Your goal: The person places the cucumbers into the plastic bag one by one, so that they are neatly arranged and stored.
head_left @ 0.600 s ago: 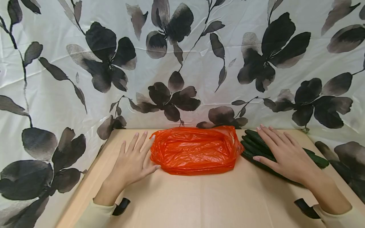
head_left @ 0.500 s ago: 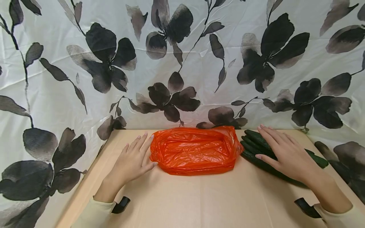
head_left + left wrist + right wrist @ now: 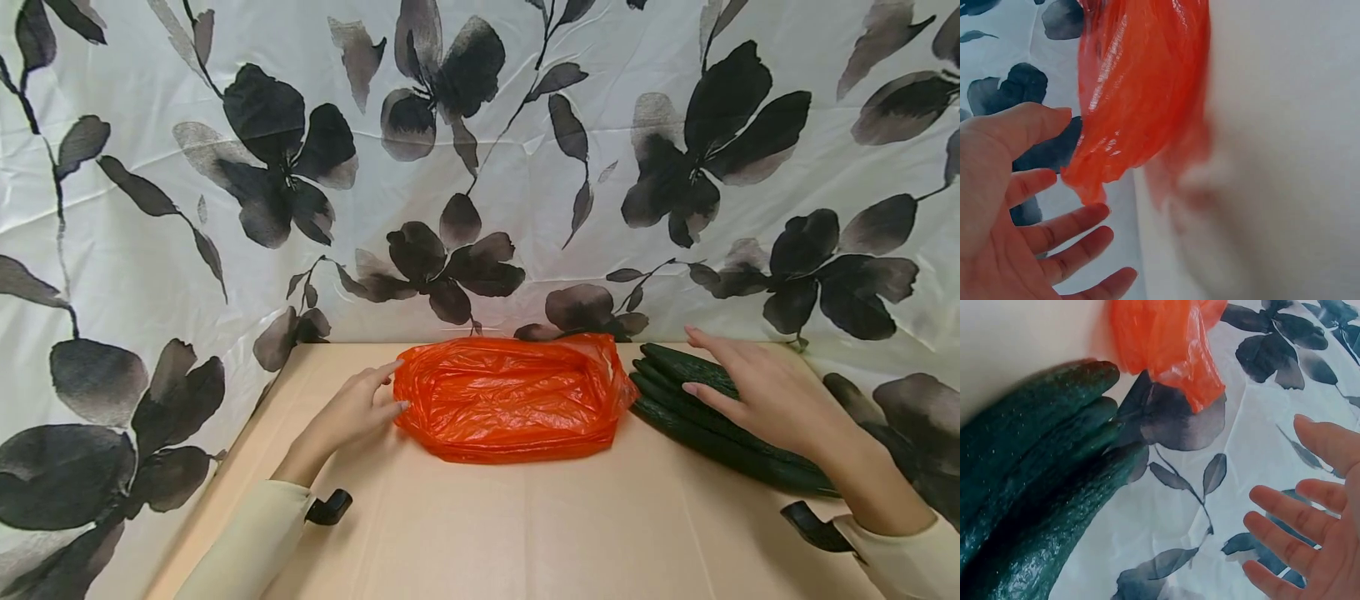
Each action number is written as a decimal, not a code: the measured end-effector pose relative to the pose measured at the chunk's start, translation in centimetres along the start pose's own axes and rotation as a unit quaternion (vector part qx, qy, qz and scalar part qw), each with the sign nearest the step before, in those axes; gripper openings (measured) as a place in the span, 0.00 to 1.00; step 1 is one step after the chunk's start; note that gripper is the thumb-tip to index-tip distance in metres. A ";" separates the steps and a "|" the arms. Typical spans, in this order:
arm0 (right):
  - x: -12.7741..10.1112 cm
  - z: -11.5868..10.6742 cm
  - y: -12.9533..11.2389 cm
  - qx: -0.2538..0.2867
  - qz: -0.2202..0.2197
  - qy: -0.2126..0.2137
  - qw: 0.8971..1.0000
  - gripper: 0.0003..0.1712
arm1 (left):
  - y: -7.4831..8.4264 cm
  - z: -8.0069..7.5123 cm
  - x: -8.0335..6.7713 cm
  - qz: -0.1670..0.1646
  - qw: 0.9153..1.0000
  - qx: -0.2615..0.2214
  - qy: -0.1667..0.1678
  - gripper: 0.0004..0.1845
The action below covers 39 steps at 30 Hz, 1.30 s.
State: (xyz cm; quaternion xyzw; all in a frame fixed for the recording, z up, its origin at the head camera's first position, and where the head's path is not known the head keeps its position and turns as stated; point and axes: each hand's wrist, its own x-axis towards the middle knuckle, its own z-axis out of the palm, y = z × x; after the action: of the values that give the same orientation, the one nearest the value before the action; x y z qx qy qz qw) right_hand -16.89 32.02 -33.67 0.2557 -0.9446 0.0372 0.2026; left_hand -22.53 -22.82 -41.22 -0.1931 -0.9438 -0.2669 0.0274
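Hands are flanking a crumpled orange plastic bag [image 3: 514, 397] that is lying at the back of a tan tabletop [image 3: 525, 525], against a white curtain with dark floral print [image 3: 480, 167]. Left hand [image 3: 354, 408] is reaching in with relaxed, spread fingers at the bag's left edge, holding nothing — fingertips are just beside or barely touching the plastic. Right hand [image 3: 757, 392] is hovering, fingers straight and empty, over dark green cucumbers [image 3: 720, 437] lying side by side just right of the bag.
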 end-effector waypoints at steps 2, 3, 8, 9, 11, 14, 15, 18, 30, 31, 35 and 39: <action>0.2 0.1 0.5 0.013 0.009 -0.014 1.000 0.47 | -0.2 0.3 0.5 -0.008 1.000 -0.014 -0.006 0.37; 0.4 0.1 0.8 0.018 0.014 -0.021 1.000 0.46 | -0.3 0.4 0.7 -0.010 1.000 -0.022 -0.011 0.36; 1.0 0.4 2.0 0.045 0.043 -0.063 0.996 0.45 | -0.6 1.0 1.8 -0.033 0.998 -0.056 -0.024 0.32; 1.2 0.4 2.2 0.051 0.047 -0.073 0.995 0.45 | -0.6 1.1 2.0 -0.036 0.997 -0.061 -0.024 0.31; 1.3 0.5 2.7 0.064 0.058 -0.097 0.992 0.45 | -0.7 1.1 2.1 -0.041 0.997 -0.068 -0.025 0.30; 1.6 0.7 3.5 0.079 0.071 -0.130 0.986 0.44 | -0.8 1.1 2.2 -0.048 0.995 -0.082 -0.025 0.30; 1.6 0.8 3.8 0.082 0.073 -0.137 0.984 0.43 | -0.8 1.1 2.2 -0.051 0.994 -0.088 -0.025 0.29; 1.6 1.3 4.9 0.089 0.072 -0.150 0.982 0.41 | -0.9 1.1 2.2 -0.060 0.993 -0.102 -0.028 0.29; 0.8 3.1 8.0 0.121 0.062 -0.194 0.971 0.34 | -1.4 0.9 2.2 -0.054 0.992 -0.111 -0.033 0.28; 0.7 3.2 8.2 0.121 0.060 -0.198 0.971 0.34 | -1.5 0.9 2.1 -0.053 0.992 -0.112 -0.034 0.28; 0.1 3.6 8.2 0.112 0.057 -0.200 0.972 0.34 | -1.6 0.9 2.0 -0.053 0.991 -0.115 -0.034 0.28; -0.5 3.9 7.9 0.112 0.060 -0.198 0.972 0.35 | -1.7 0.8 1.9 -0.048 0.991 -0.120 -0.034 0.29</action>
State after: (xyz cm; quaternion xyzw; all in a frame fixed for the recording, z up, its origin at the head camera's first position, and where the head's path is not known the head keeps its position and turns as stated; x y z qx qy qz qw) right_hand -21.83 38.47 -37.15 0.2222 -0.9693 0.1030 -0.0209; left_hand -24.90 -23.11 -42.49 -0.1581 -0.9136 -0.3724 -0.0405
